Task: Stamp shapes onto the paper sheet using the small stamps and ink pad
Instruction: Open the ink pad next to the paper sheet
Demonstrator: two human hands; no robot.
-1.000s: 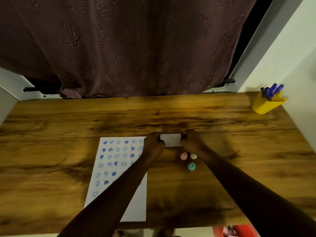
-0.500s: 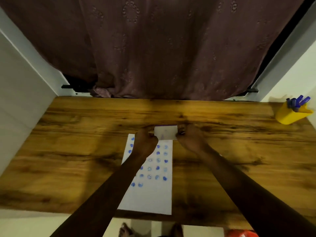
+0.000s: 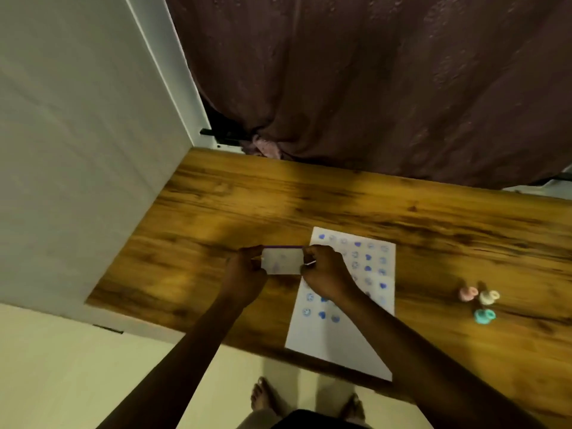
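Observation:
Both hands hold a small white rectangular ink pad case point(image 3: 282, 261) with a purple upper edge, just above the wooden table. My left hand point(image 3: 245, 274) grips its left end and my right hand point(image 3: 323, 274) grips its right end. To the right lies the white paper sheet point(image 3: 337, 345), covered with rows of blue stamped shapes; my right forearm crosses it. Three small stamps stand further right on the table: a pink stamp point(image 3: 467, 293), a cream stamp point(image 3: 489, 297) and a teal stamp point(image 3: 483, 316).
The wooden table point(image 3: 216, 212) ends at a white wall point(image 3: 77, 150) on the left. A brown curtain point(image 3: 371, 88) hangs behind the table's far edge. Below the near edge are the pale floor and a person's bare feet point(image 3: 266, 397).
The view has swung to the left, and the ink pad case in both hands now sits left of the paper instead of above it. The yellow pen holder has left the view.

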